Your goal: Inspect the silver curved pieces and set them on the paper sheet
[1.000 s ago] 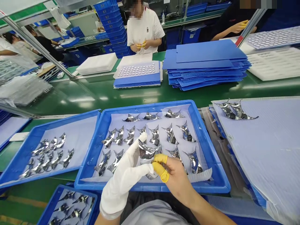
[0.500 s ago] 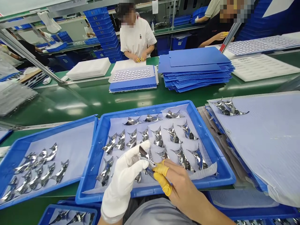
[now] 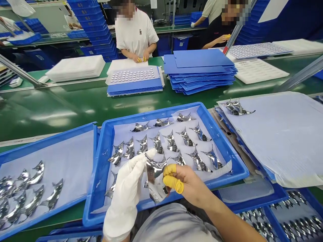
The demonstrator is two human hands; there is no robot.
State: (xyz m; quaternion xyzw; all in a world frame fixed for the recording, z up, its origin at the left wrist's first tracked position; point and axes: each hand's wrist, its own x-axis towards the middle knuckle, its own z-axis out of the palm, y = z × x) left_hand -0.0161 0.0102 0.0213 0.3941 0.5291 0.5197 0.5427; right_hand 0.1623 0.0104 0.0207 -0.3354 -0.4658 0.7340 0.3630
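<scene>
A curved, mirror-bright metal piece [image 3: 156, 178] with pointed tips is held between my two hands, its broad shiny face turned up towards me. My left hand [image 3: 127, 188], in a white glove, pinches its left edge. Yellow finger cots cover the thumb and forefinger of my right hand [image 3: 184, 183], which grips the right edge. Beneath both hands lies a blue tray [image 3: 101, 171] lined with white sheet, where several similar chrome pieces [image 3: 171, 141] rest in rows. My hands hide part of the nearest rows.
To the left, another blue tray [image 3: 83, 131] holds more chrome pieces. A lined stack [image 3: 272, 134] at right carries a few pieces at its far corner. Blue sheets [image 3: 202, 70] are piled across the green bench [image 3: 83, 104], where a person in white works. Filled trays [image 3: 272, 210] sit low at right.
The metal piece has been turned from nearly edge-on to show its broad reflective face. Both hands keep hold of it. My view has shifted a little, bringing the lower right trays into sight.
</scene>
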